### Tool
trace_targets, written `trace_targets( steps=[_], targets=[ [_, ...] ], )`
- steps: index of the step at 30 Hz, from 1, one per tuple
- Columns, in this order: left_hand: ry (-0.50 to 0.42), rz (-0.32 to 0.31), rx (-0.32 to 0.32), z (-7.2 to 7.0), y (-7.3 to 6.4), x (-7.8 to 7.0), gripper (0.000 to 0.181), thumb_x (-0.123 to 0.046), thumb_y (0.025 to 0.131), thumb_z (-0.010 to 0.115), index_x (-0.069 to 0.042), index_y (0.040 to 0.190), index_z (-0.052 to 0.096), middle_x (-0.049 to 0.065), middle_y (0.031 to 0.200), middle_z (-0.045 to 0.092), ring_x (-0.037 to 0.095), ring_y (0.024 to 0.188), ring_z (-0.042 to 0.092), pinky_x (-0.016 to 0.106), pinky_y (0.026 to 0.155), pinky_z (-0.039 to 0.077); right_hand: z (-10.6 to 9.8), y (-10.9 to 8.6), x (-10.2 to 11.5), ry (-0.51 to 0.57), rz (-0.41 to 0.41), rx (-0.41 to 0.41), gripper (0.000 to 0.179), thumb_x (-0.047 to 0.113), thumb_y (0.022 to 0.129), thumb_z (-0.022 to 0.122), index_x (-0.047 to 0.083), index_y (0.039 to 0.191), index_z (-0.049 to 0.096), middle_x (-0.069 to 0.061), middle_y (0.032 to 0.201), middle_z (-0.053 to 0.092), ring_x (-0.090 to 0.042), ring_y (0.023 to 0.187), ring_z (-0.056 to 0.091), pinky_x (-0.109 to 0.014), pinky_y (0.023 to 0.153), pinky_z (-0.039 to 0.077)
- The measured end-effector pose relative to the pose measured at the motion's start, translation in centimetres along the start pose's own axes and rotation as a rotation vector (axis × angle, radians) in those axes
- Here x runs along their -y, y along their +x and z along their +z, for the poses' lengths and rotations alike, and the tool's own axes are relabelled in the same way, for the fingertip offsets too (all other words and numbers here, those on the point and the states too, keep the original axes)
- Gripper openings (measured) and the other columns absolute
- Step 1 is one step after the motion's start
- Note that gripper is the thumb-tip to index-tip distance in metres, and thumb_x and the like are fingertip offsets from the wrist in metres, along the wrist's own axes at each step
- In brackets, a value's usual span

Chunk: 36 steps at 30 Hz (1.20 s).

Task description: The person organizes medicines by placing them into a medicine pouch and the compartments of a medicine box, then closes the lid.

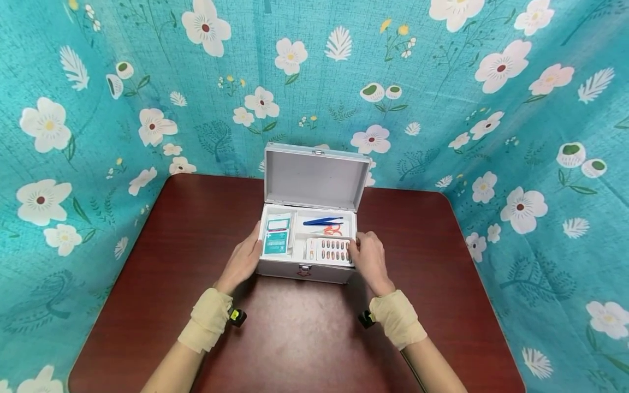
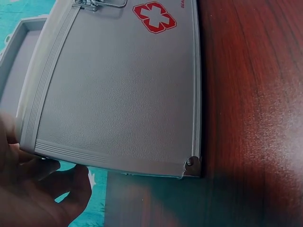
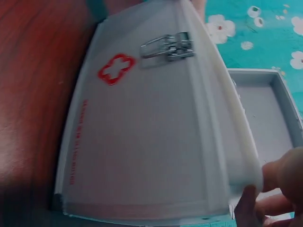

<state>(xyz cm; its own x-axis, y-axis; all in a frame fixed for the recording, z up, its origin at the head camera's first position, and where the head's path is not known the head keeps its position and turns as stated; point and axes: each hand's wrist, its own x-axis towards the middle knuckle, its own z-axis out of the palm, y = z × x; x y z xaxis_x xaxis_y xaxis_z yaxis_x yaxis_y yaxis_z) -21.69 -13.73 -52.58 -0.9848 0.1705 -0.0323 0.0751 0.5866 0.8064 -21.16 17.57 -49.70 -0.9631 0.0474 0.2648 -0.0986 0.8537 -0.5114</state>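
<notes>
A silver first-aid box [image 1: 280, 268] stands on the table with its lid [image 1: 314, 177] raised. Inside its top is a white divided tray [image 1: 301, 248], whose edge rises above the box wall in the right wrist view. My left hand [image 1: 244, 255] grips the tray's left edge, fingers bent beside the box wall. At the opposite edge my right hand [image 1: 371, 259] pinches the tray between thumb and fingers. The tray holds a teal-and-white packet [image 1: 277, 240], blue tweezers [image 1: 322, 221], orange-handled scissors [image 1: 334, 229] and a blister pack of capsules [image 1: 336, 250].
A metal latch [image 3: 173, 46] and a red cross emblem [image 2: 155, 17] are on the box front. The dark red table [image 1: 196, 218] extends around the box. Behind and beside it hangs a teal floral curtain [image 1: 314, 82].
</notes>
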Motion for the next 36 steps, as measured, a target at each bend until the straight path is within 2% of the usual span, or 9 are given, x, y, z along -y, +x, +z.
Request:
trace_targets(
  steps=[4,7,10,18,21,25,28,31,36],
  targets=[
    [0.026,0.001,-0.005,0.2,0.1,0.1,0.057,-0.024,0.107,0.034,-0.017,0.161,0.015,0.005,0.165,0.023,0.029,0.149,0.03,0.047,0.122,0.026,0.6,-0.4,0.0,-0.095,-0.056,-0.023,0.02,0.007,0.09,0.064,0.002,0.072,0.058,-0.017,0.075,0.057,-0.039,0.072,0.061,-0.053,0.064,0.051],
    [0.042,0.008,-0.017,0.2,0.2,0.2,0.057,-0.022,0.107,0.036,-0.015,0.16,0.016,0.007,0.165,0.024,0.029,0.149,0.031,0.048,0.121,0.027,0.9,-0.6,0.2,-0.14,-0.083,-0.054,0.009,0.006,0.089,0.065,-0.002,0.086,0.066,-0.019,0.078,0.058,-0.041,0.073,0.061,-0.054,0.064,0.053],
    [0.068,0.011,-0.036,0.3,0.2,0.3,0.057,-0.02,0.106,0.038,-0.012,0.16,0.019,0.009,0.164,0.026,0.03,0.148,0.033,0.049,0.12,0.029,1.5,-0.8,0.1,-0.149,-0.117,-0.061,0.021,0.003,0.086,0.067,-0.003,0.106,0.072,-0.019,0.08,0.059,-0.039,0.073,0.06,-0.053,0.065,0.053],
    [0.041,-0.004,-0.037,0.3,0.1,0.8,0.06,-0.026,0.105,0.046,-0.019,0.16,0.022,0.013,0.16,0.035,0.033,0.145,0.038,0.052,0.117,0.033,2.6,-0.9,-1.6,0.123,-0.074,-0.042,0.042,0.0,0.087,0.066,0.002,0.129,0.064,-0.022,0.104,0.053,-0.034,0.086,0.055,-0.049,0.076,0.05],
    [0.009,0.022,0.021,0.1,-0.2,1.2,0.069,-0.031,0.103,0.052,-0.016,0.161,0.017,0.015,0.163,0.029,0.035,0.147,0.034,0.055,0.118,0.031,2.0,-1.0,-2.7,0.272,-0.017,0.055,0.052,0.007,0.088,0.068,0.002,0.138,0.055,-0.026,0.12,0.049,-0.037,0.104,0.055,-0.051,0.088,0.049],
    [-0.022,0.058,0.098,-0.1,-0.5,1.7,0.083,-0.032,0.099,0.059,-0.013,0.161,0.008,0.016,0.166,0.019,0.036,0.151,0.025,0.057,0.12,0.026,0.9,-1.4,-4.2,0.432,0.027,0.318,0.076,0.013,0.089,0.071,0.005,0.154,0.032,-0.029,0.141,0.042,-0.042,0.124,0.052,-0.054,0.099,0.049],
    [-0.019,0.064,0.103,-0.1,-0.6,1.6,0.085,-0.032,0.098,0.06,-0.013,0.162,0.007,0.018,0.165,0.019,0.038,0.15,0.026,0.058,0.12,0.025,0.4,-1.5,-4.9,0.509,0.042,0.458,0.084,0.015,0.092,0.07,0.01,0.16,0.02,-0.026,0.152,0.036,-0.044,0.132,0.047,-0.054,0.1,0.049],
    [-0.01,0.042,0.077,0.1,-0.4,1.3,0.084,-0.033,0.098,0.06,-0.015,0.162,0.008,0.021,0.163,0.025,0.039,0.148,0.03,0.057,0.119,0.027,-0.6,-1.4,-4.3,0.572,0.075,0.512,0.085,0.01,0.094,0.068,0.01,0.161,0.015,-0.025,0.157,0.031,-0.046,0.137,0.043,-0.054,0.1,0.049],
    [0.007,-0.024,0.042,0.3,-0.4,0.7,0.083,-0.036,0.096,0.062,-0.02,0.162,0.013,0.019,0.161,0.032,0.041,0.145,0.036,0.06,0.116,0.032,0.1,-1.5,-4.1,0.615,0.192,0.464,0.082,0.001,0.091,0.062,0.015,0.16,0.02,-0.022,0.152,0.039,-0.042,0.132,0.046,-0.037,0.091,0.051]
  ],
)
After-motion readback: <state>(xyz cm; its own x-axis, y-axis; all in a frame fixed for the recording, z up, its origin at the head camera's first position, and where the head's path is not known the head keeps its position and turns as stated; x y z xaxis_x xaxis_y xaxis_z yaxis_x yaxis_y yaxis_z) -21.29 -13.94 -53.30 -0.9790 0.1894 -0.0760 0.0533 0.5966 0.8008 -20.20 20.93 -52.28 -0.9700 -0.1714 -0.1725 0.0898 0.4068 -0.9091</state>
